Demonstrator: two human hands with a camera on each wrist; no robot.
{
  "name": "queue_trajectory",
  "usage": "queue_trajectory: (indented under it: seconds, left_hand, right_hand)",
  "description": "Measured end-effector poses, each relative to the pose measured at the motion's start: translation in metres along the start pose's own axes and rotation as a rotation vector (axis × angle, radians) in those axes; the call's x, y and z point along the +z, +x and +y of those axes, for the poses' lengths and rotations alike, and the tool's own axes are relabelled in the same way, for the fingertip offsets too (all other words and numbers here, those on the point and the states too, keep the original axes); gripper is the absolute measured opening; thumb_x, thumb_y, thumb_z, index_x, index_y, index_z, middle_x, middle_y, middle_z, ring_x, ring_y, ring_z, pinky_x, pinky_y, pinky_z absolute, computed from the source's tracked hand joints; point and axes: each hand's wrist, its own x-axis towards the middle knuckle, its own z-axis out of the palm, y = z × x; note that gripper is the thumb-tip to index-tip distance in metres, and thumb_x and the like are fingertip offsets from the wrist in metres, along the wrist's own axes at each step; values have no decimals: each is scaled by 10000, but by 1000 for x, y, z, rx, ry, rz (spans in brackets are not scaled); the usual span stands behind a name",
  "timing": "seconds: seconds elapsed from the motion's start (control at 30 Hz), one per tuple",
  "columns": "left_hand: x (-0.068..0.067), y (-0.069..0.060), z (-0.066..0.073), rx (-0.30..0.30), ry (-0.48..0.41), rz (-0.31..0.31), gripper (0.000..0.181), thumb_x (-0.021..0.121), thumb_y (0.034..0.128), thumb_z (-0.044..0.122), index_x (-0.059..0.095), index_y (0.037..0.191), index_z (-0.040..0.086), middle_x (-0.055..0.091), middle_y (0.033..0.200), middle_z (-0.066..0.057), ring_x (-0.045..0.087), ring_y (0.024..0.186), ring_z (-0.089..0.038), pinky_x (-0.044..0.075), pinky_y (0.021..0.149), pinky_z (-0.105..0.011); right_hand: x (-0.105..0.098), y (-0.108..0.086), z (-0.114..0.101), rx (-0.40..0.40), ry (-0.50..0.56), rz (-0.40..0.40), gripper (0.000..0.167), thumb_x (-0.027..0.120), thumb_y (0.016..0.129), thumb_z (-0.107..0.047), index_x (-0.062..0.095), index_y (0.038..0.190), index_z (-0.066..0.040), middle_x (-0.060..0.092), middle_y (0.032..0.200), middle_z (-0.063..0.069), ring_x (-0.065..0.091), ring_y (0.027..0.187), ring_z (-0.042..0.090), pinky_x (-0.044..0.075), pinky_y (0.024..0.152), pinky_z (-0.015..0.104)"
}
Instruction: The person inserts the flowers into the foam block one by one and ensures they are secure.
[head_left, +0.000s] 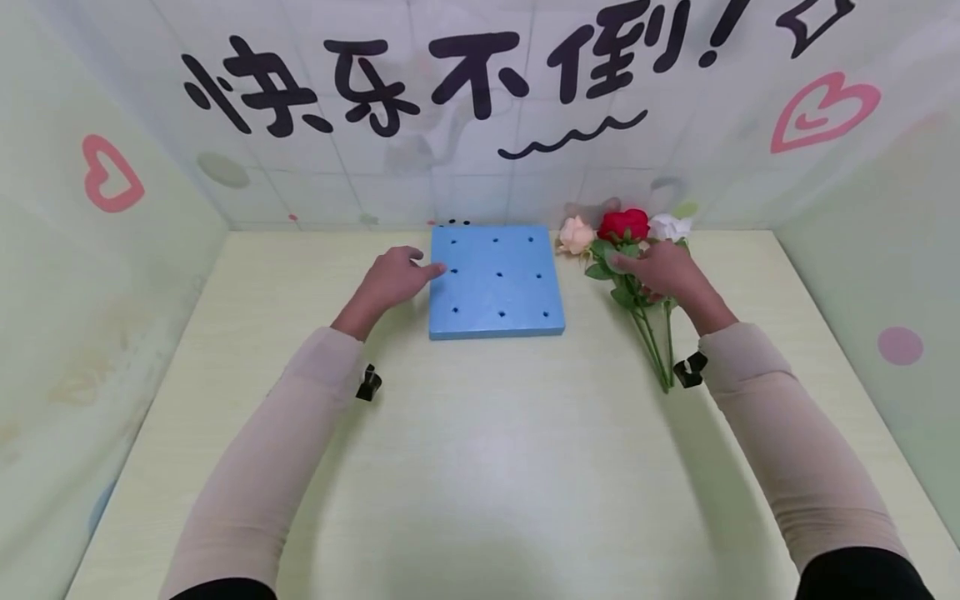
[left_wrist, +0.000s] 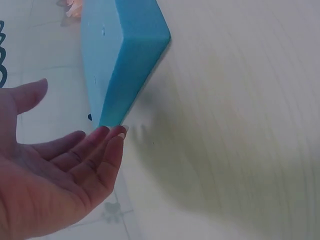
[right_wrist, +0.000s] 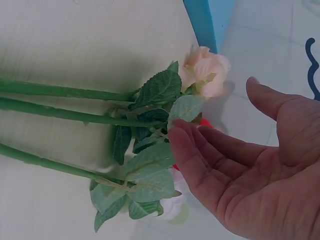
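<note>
A square light-blue foam block point(head_left: 476, 292) with rows of small holes lies flat on the table. At its left side is my left hand point(head_left: 393, 277), thumb and fingers spread apart with nothing held; in the left wrist view the fingertips are close to the block's side, and contact is hard to tell. Three artificial roses lie right of the block: a peach rose point(head_left: 576, 236), a red rose point(head_left: 626, 223) and a white rose point(head_left: 667, 227). Over their leaves hovers my right hand point(head_left: 667, 268), fingers loosely bent and thumb apart. Green stems point(right_wrist: 60, 112) extend toward me.
The pale wooden table point(head_left: 480, 467) meets a printed backdrop point(head_left: 480, 196) right behind the block and roses. Side panels with pink hearts flank the table on the left and right.
</note>
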Motion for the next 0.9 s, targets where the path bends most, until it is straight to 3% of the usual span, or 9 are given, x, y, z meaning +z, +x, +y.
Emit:
queue_trajectory:
  seconds: [0.1,0.23,0.33,0.43,0.6,0.77,0.9]
  left_hand:
    - [1,2,-1,-76,-75,-24,711,544,957,463,376,1462,-8,563,1291,-200,589,1063,-309,497,963,-458]
    - [2,4,-1,-168,-183,-61,706,567,959,409,341,1473,-18,533,1284,-193,606,913,-292,555,861,-385]
    - [3,4,0,-217,-245,-91,694,582,954,383,341,1460,-26,470,1373,-169,619,959,-298,575,837,-372]
    - [6,4,0,-256,-292,-125,678,595,947,359,342,1448,-22,471,1362,-161,611,1012,-321,579,834,-380]
    - [11,5,2,-282,-301,-146,665,611,943,328,340,1444,-14,489,1324,-160,606,1043,-325,584,824,-380]
    - [15,3,4,-289,-272,-155,659,631,936,280,338,1452,-7,502,1324,-180,607,1056,-325,589,829,-393]
    - [17,1,5,-275,-275,-169,610,651,923,210,383,1423,-14,533,1280,-182,606,1028,-317,589,834,-401]
  right_hand:
    - [3,3,2,17,45,-3,472,560,946,-492,487,809,-46,594,814,161,634,721,292,606,674,422]
    - [7,6,4,31,64,0,410,586,941,-435,502,782,-66,567,735,102,607,693,246,605,673,422]
    - [10,9,6,40,36,-4,433,605,934,-408,455,651,-117,551,636,64,609,666,231,601,663,406]
    - [13,12,6,43,-2,-10,408,628,924,-375,513,643,-102,538,607,36,617,645,219,600,647,388]
    - [20,17,7,30,-63,-4,354,647,905,-336,603,751,-21,493,618,13,600,570,195,580,567,341]
    - [29,20,7,3,-169,8,343,644,893,-324,580,699,-48,557,679,58,563,504,178,473,457,270]
    - [33,21,6,-19,-232,37,327,648,875,-280,528,640,-86,562,676,81,536,539,197,438,486,293]
